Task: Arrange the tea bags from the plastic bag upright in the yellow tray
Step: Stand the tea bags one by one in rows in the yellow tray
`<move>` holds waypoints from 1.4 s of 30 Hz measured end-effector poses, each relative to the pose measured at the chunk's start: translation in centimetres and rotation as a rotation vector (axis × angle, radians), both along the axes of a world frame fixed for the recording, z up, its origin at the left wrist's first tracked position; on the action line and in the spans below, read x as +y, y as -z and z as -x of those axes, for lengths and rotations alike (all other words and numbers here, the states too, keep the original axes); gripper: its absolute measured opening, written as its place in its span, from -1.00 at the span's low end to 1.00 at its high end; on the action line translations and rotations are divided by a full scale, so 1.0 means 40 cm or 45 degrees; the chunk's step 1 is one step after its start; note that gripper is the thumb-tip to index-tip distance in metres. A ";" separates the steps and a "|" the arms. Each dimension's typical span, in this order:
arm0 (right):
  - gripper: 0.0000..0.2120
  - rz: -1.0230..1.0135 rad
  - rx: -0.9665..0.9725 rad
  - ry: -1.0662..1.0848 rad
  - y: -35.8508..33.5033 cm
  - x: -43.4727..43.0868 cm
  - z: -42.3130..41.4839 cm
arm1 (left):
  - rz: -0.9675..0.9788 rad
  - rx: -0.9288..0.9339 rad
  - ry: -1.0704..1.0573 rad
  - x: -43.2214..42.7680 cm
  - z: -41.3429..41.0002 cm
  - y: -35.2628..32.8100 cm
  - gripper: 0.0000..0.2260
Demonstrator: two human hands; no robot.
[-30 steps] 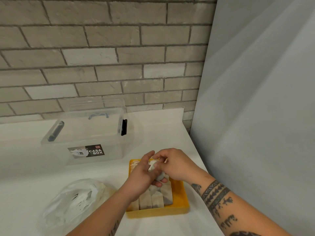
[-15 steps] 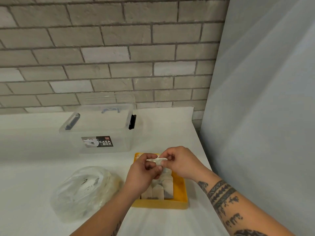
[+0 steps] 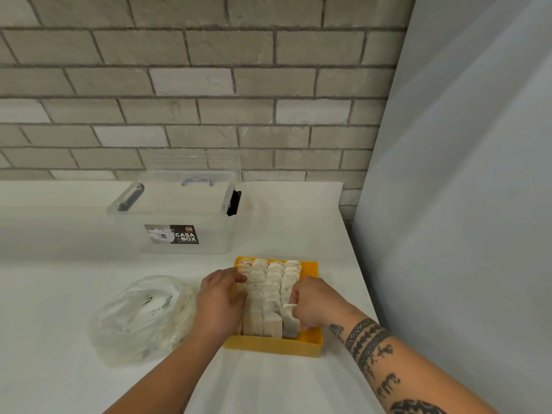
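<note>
The yellow tray (image 3: 274, 347) lies on the white counter and holds several rows of tea bags (image 3: 270, 297) standing upright. My left hand (image 3: 219, 300) rests against the tray's left side, fingers curled onto the leftmost row. My right hand (image 3: 313, 303) is over the right row, fingers pinched on a white tea bag (image 3: 289, 316) pushed down among the others. The clear plastic bag (image 3: 143, 316) lies crumpled to the left of the tray with pale contents inside.
A clear plastic storage box (image 3: 179, 216) with a "CASA BOX" label stands behind the tray, against the brick wall. A grey panel (image 3: 463, 204) rises along the counter's right edge, close to the tray.
Both hands have dropped from above the tray, where they held one tea bag between them, down into the tray. The left hand now rests on the left row.
</note>
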State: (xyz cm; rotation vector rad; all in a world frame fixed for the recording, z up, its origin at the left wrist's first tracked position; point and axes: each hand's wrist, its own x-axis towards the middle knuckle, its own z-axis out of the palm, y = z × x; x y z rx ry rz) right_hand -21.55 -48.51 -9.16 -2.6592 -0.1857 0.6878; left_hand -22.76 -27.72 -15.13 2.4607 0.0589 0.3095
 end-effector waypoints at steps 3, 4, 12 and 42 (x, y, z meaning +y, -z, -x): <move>-0.72 0.176 0.008 -0.145 0.018 0.023 -0.004 | 0.067 0.110 -0.007 0.004 0.004 0.018 -0.66; -0.72 0.243 0.006 -0.173 0.023 0.032 -0.006 | 0.104 0.132 0.002 0.004 0.008 0.017 -0.63; -0.90 0.375 0.099 -0.202 0.042 0.050 -0.029 | 0.246 0.227 -0.056 0.002 0.015 0.018 -0.64; -0.77 0.369 -0.128 0.116 0.049 0.077 0.021 | -0.089 0.055 0.488 0.059 -0.031 0.041 -0.70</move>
